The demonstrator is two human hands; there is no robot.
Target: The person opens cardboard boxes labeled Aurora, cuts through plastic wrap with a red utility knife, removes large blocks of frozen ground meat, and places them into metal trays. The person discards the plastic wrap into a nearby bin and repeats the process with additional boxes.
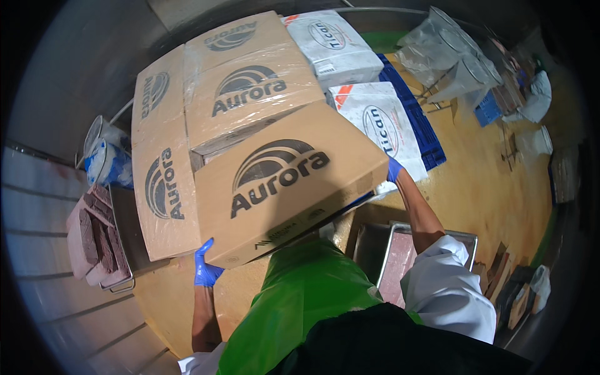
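Observation:
A brown Aurora cardboard box (290, 187) sits askew in front of me, tilted, its near side over my green apron (304, 286). At the box's near left corner, my left hand (206, 267), in a blue glove, grips it with the thumb up along the edge. My right hand (394, 169), gloved alike, holds the right end, its fingers mostly hidden behind the cardboard. Beyond the held box stand several more Aurora boxes (248, 89) under clear stretch film. To their right are white Tican boxes (375, 122) on a blue plastic pallet (422, 126).
On the left, a metal tub (126, 225) is heaped with blocks of frozen meat (96, 234). A second metal tub (393, 229) holding pink blocks stands by my right arm. Bag-lined stands (450, 51) rise at the far right. Flattened cardboard (499, 276) lies on the yellowish floor (492, 178).

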